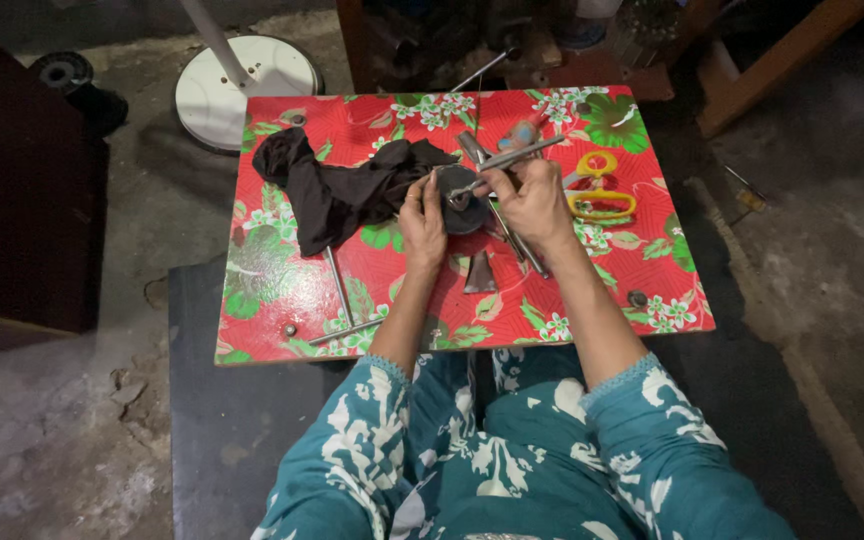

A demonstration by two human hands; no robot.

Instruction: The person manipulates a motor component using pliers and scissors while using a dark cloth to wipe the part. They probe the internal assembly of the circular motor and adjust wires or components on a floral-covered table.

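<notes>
Your left hand (422,215) steadies the dark round piece (462,200); right hand (532,200) holds a metal rod (512,158) over the floral tabletop (272,290), yellow scissors (597,190) beside.

A low table covered with red floral oilcloth (282,290), yellow-handled scissors (597,195) laid near its right edge, a thin metal rod (337,285) laid left of centre, a round white stand base (247,85) seen on the grey concrete floor (102,420) beyond the table
</notes>
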